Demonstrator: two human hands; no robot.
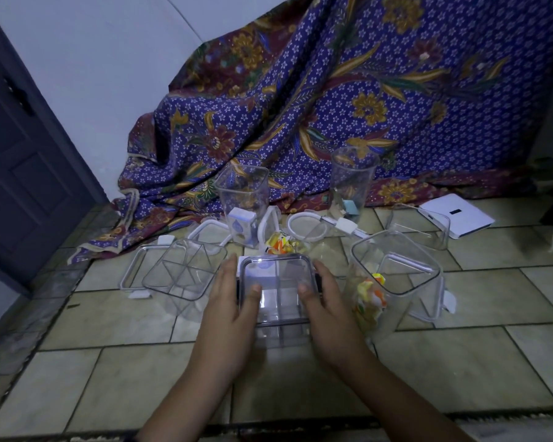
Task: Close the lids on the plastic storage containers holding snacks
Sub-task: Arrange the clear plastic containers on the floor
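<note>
Left hand [225,298] and right hand [321,298] grip the box [281,330], thumbs on its lid [276,275]: sealing step. Next, likely press every edge down till seated.

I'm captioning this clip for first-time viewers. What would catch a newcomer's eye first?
The purple floral cloth draped across the back dominates. At centre, the left hand and right hand hold a clear lidded container on the tiled floor. Just right of it, orange-yellow snacks glow inside an open container.
</note>
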